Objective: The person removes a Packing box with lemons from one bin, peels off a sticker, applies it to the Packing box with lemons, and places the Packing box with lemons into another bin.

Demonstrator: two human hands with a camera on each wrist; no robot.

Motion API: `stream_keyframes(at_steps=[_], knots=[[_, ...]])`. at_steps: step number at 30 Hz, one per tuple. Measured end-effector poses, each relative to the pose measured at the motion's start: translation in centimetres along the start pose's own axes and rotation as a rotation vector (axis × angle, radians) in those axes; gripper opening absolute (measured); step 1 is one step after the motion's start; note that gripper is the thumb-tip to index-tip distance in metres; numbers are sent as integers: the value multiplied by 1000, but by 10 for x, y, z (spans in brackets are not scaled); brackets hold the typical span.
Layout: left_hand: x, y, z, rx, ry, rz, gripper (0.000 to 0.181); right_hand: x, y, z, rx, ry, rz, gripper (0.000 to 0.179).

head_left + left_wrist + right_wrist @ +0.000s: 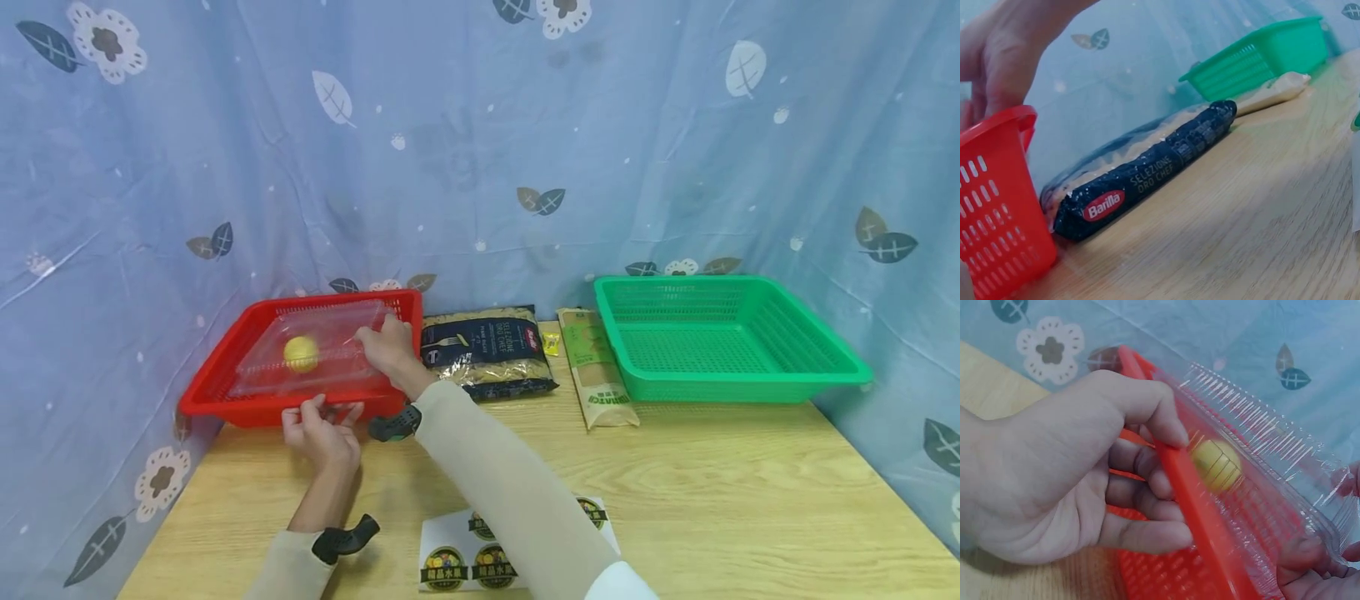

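Observation:
At the left of the head view stands a red plastic basket (212,385). My left hand (324,437) holds its front rim; the right wrist view shows the hand's curled fingers (1147,534) against the outer side. A clear plastic box (341,321) with ridged sides lies tilted in the basket. My right hand (392,350) grips this box at its right end, thumb (1304,550) on the edge. Through the plastic shows a round yellow fruit-like thing (301,354); whether it sits inside or under the box I cannot tell. The left wrist view shows my right hand (1010,65) above the basket rim.
Right of the red basket lies a Barilla pasta bag (487,350), with a small yellow packet (551,343) and a long tan-and-green package (596,367) beyond. A green basket (735,389) stands at the right. A sticker sheet (457,542) lies under my right forearm.

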State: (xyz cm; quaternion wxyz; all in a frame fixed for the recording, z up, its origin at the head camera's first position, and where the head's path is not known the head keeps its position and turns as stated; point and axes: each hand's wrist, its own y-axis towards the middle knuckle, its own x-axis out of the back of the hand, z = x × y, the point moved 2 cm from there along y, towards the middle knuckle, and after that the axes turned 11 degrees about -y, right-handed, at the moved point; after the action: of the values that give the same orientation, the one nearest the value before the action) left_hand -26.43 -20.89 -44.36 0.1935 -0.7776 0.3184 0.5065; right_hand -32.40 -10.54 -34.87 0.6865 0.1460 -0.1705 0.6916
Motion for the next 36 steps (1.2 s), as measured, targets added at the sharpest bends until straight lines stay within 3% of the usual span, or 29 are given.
stream_keyframes(at_steps=[5, 15, 22, 29, 36], knots=[[2, -1, -1, 2, 31, -2, 7, 17, -2, 1, 34, 67, -10, 47], [0, -2, -4, 47, 14, -23, 15, 47, -9, -1, 45, 218, 9, 41], [-2, -2, -6, 75, 3, -35, 15, 68, -17, -2, 55, 271, -5, 54], [-2, -3, -11, 123, 1, -18, 14, 93, -23, -15, 81, 344, 24, 68], [-1, -7, -16, 168, 10, -1, 12, 124, -30, -37, 99, 355, 5, 69]])
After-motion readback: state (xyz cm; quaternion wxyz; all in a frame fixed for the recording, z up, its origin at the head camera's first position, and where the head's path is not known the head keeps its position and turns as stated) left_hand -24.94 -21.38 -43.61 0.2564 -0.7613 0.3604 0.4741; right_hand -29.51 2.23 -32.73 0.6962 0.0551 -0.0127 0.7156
